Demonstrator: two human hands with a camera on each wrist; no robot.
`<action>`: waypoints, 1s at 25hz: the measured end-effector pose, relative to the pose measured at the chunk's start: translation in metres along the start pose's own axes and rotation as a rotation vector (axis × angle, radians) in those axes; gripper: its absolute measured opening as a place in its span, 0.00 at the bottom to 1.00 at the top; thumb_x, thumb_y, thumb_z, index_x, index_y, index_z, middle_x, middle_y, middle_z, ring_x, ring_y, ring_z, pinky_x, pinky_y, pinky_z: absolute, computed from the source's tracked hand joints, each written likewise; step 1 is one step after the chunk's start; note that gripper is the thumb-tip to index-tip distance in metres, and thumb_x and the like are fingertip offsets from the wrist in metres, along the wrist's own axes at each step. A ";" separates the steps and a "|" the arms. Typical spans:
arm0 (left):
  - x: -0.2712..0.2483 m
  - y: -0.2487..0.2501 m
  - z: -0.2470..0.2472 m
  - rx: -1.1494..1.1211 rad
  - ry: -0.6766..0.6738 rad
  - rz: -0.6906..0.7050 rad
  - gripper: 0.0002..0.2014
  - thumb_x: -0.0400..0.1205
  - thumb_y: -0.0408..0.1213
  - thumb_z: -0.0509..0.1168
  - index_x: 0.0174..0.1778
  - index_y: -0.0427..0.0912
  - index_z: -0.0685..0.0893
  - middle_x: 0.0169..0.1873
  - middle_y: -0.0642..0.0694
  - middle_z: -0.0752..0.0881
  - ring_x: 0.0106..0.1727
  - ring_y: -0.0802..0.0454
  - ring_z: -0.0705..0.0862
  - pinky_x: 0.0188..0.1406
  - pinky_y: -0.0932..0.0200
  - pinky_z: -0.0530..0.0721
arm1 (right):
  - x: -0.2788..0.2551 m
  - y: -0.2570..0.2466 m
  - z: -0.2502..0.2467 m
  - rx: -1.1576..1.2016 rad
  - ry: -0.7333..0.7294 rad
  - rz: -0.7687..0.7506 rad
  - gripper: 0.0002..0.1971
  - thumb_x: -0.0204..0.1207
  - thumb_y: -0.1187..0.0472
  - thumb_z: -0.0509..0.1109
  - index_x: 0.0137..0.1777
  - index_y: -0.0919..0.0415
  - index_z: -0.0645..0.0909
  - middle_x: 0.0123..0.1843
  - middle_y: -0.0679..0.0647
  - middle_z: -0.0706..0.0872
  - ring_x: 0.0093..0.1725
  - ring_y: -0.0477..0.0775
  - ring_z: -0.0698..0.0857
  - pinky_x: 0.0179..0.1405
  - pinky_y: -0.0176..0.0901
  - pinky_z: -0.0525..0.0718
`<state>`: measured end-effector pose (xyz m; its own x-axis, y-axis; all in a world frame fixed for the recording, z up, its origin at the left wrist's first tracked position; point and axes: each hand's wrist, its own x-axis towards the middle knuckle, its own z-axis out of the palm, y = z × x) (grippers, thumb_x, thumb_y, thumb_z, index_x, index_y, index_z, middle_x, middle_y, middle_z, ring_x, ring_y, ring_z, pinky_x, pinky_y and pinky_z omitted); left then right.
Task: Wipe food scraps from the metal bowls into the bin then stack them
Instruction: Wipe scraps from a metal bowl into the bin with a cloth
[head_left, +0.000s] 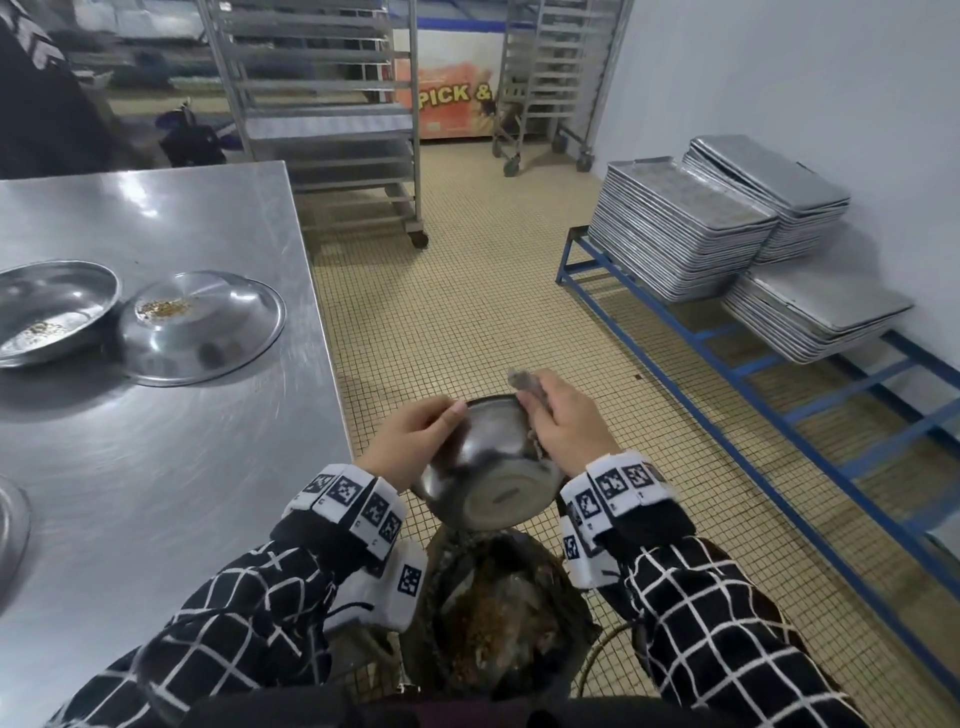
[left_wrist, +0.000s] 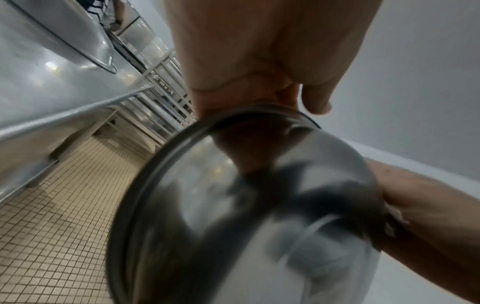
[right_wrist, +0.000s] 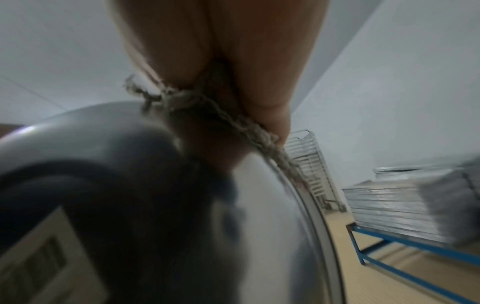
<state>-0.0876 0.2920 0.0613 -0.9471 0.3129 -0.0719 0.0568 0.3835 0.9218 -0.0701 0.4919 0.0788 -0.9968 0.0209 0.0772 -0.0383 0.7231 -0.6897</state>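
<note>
A metal bowl (head_left: 485, 467) is tipped with its base toward me, just above the dark bin (head_left: 498, 613) full of brown scraps. My left hand (head_left: 415, 431) grips the bowl's left rim (left_wrist: 161, 164). My right hand (head_left: 561, 415) holds a grey cloth (head_left: 524, 382) against the bowl's right rim; the frayed cloth (right_wrist: 207, 107) shows under the fingers in the right wrist view. The bowl's inside is hidden. On the steel table (head_left: 156, 467) lie a bowl (head_left: 47, 312) with crumbs and a domed bowl (head_left: 202, 327), upside down, with crumbs on its base.
A stack of metal trays (head_left: 691, 223) sits on a blue frame (head_left: 727, 353) along the right wall. Wheeled tray racks (head_left: 322, 104) stand at the back. A further dish edge (head_left: 10, 530) shows at the table's left. Tiled floor (head_left: 467, 312) lies between table and frame.
</note>
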 end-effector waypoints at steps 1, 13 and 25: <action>0.001 0.000 0.003 -0.004 0.003 -0.009 0.14 0.86 0.47 0.57 0.47 0.44 0.85 0.43 0.45 0.87 0.47 0.49 0.83 0.48 0.59 0.79 | 0.000 -0.005 0.006 -0.022 0.060 -0.037 0.12 0.83 0.53 0.59 0.58 0.60 0.75 0.45 0.54 0.81 0.43 0.52 0.81 0.41 0.38 0.82; 0.000 0.002 0.010 -0.265 0.158 -0.120 0.13 0.87 0.46 0.55 0.45 0.51 0.83 0.45 0.47 0.87 0.49 0.50 0.84 0.52 0.59 0.80 | -0.015 0.019 0.047 0.212 0.428 0.233 0.22 0.85 0.47 0.48 0.71 0.55 0.73 0.67 0.53 0.76 0.66 0.52 0.76 0.59 0.47 0.81; 0.008 0.011 0.009 -0.308 0.155 -0.080 0.11 0.87 0.46 0.56 0.47 0.52 0.83 0.45 0.48 0.87 0.47 0.49 0.86 0.39 0.64 0.82 | -0.017 -0.015 0.046 -0.026 0.402 -0.035 0.22 0.83 0.46 0.51 0.75 0.47 0.70 0.80 0.51 0.65 0.78 0.56 0.63 0.67 0.43 0.67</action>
<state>-0.0916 0.3066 0.0679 -0.9827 0.1479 -0.1116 -0.0952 0.1137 0.9889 -0.0561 0.4488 0.0543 -0.8876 0.2612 0.3793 -0.0645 0.7450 -0.6639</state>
